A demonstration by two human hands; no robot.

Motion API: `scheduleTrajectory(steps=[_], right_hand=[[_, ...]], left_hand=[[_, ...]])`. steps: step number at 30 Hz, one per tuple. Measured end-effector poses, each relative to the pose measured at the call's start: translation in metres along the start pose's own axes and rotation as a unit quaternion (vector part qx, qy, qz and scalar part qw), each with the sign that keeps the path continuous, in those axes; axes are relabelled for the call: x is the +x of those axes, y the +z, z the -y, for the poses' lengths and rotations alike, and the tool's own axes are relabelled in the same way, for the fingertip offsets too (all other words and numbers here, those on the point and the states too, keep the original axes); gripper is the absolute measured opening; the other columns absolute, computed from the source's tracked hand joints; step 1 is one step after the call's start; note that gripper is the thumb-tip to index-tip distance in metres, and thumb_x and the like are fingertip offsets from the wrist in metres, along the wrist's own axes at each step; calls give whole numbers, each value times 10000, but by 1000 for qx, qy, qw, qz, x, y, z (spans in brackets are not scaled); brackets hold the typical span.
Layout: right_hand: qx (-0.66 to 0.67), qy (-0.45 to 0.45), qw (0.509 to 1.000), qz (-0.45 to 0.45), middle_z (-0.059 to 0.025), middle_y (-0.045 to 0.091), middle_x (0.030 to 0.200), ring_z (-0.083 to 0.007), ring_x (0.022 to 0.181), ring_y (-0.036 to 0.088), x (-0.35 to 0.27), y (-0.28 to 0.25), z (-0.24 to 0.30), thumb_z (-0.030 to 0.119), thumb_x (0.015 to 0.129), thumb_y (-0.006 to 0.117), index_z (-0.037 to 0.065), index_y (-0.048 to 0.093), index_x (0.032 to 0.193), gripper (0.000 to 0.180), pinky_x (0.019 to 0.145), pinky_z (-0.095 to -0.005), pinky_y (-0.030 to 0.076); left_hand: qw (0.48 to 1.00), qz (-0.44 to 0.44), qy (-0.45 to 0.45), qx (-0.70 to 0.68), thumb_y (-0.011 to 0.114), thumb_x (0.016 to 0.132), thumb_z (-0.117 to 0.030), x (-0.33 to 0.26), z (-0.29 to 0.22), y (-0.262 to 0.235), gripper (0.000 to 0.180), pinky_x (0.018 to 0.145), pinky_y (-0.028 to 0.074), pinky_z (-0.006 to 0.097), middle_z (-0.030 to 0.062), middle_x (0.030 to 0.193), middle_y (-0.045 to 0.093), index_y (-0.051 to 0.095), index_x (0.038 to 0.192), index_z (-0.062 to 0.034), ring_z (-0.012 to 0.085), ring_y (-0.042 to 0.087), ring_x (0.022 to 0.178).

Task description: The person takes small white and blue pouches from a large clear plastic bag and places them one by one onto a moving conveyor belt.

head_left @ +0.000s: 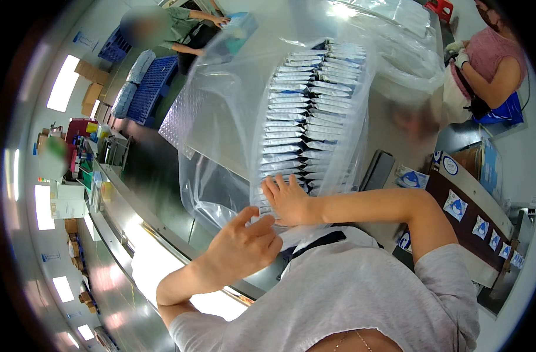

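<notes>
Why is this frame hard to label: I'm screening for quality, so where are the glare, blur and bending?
Head view: ceiling lights glare at the left; the clear plastic bag shines over the packet stacks; edges bend toward the dark rim; distant people look blurred; both hands stay sharp.

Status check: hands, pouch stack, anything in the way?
Left hand open, touching clear plastic bag. Right hand flat against stacked white-and-blue sachets inside it. Nothing blocking.

Both forearms rise from the lower edge, bent at the elbows. The left hand (244, 246) is open with fingers loosely spread, the thumb pointing up. The right hand (288, 200) lies flat, palm down, fingers extended and slightly apart
</notes>
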State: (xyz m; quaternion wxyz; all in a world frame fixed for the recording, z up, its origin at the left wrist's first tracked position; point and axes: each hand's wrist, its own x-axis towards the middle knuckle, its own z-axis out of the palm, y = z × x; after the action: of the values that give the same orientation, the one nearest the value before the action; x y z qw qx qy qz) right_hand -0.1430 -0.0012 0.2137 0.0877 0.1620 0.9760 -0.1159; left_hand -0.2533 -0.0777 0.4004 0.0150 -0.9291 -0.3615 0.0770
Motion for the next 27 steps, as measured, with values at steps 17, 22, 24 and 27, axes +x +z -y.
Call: scheduleTrajectory(steps=[17, 22, 24, 27], right_hand=[[299, 167, 773, -534, -110, 550, 966, -272, 910, 532, -140, -5, -79, 155, 872, 534, 40, 572, 913, 128, 807, -366, 412], [306, 512, 669, -443, -168, 565, 870, -337, 804, 553, -261, 156, -111, 210, 917, 455, 17, 554, 914, 216, 708, -413, 432], [321, 576, 718, -223, -192, 598, 924, -362, 863, 579, -281, 211, -92, 274, 907, 460, 18, 588, 930, 287, 733, -451, 451], [330, 569, 752, -44, -201, 618, 986, -357, 916, 594, -305, 265, -46, 356, 879, 468, 20, 632, 905, 374, 768, -468, 475]], left_hand=[[680, -130, 287, -662, 637, 815, -249, 127, -70, 29, 271, 896, 440, 396, 142, 1120, 583, 654, 987, -40, 279, 572, 1008], [760, -14, 44, -648, 552, 884, -189, 252, -124, 158, 349, 938, 395, 458, 254, 1299, 434, 538, 1151, 36, 381, 463, 1156], [962, -6, -45, -269, 603, 819, -154, 253, -148, 255, 557, 1020, 344, 445, 281, 1410, 268, 391, 1288, 61, 423, 319, 1283], [945, 26, -60, -321, 592, 769, -116, 245, -150, 357, 651, 1087, 250, 447, 289, 1439, 205, 320, 1327, 81, 438, 222, 1334]])
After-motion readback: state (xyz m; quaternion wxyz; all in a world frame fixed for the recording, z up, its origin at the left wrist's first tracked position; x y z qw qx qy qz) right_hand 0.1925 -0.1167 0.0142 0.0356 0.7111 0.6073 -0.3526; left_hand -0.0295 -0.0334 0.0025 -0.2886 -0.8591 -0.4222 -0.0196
